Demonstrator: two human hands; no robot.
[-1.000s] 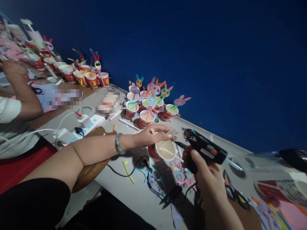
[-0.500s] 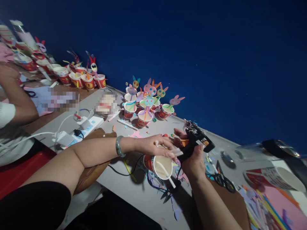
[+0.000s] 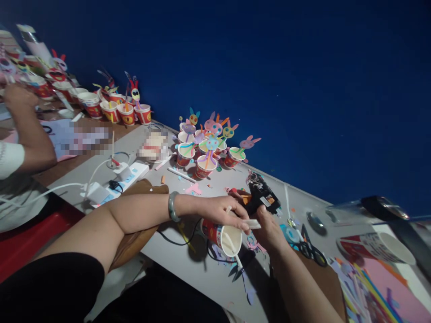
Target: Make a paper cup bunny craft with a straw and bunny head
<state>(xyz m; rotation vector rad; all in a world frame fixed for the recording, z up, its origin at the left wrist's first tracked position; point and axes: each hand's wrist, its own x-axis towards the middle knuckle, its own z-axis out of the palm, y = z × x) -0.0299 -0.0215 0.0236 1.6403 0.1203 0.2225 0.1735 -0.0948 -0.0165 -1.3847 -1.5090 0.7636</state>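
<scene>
My left hand [image 3: 230, 213], with a bracelet at the wrist, is closed at the rim of a red and white paper cup [image 3: 213, 232]. The cup is tilted with its mouth toward me, and a white straw [image 3: 230, 242] runs inside it and out over the rim. A short whitish piece [image 3: 252, 223] sticks out at these fingertips. My right hand [image 3: 266, 222] is wrapped round a black glue gun [image 3: 264, 193] with an orange trigger. Pale strands cling to the gun's far end. Part of its grip is hidden by the hand.
Several decorated cups [image 3: 206, 167] stand by the blue wall. A power strip [image 3: 126, 181] with plugs lies left, near a co-worker's arm [image 3: 33, 130]. Scissors [image 3: 311, 253], a fallen cup [image 3: 377, 246] and coloured straws [image 3: 373, 287] are at the right. Paper scraps lie under my hands.
The glue gun has moved left and down, closer to the cup. My left hand and the cup have shifted slightly down. The co-worker's hand has moved a little.
</scene>
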